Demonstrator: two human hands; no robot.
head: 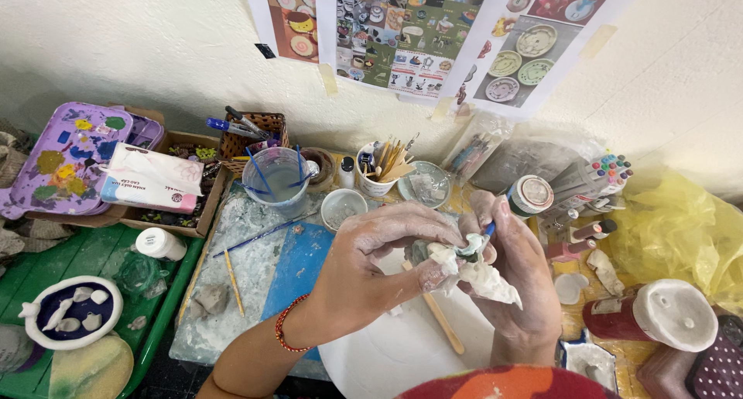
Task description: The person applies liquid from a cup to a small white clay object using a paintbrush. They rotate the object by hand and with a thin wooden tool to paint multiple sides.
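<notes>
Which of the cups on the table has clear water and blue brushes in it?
The clear plastic cup left of the basket's front, holding water and blue-handled brushes. The white cup holds wooden sticks; the small bowl looks empty.

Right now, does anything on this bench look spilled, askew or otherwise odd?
Nothing spilled. The bench is crowded and clay-smeared. Both hands, left hand and right hand, are coated in white clay around a small clay piece. A wooden stick lies loose beneath them.
</notes>
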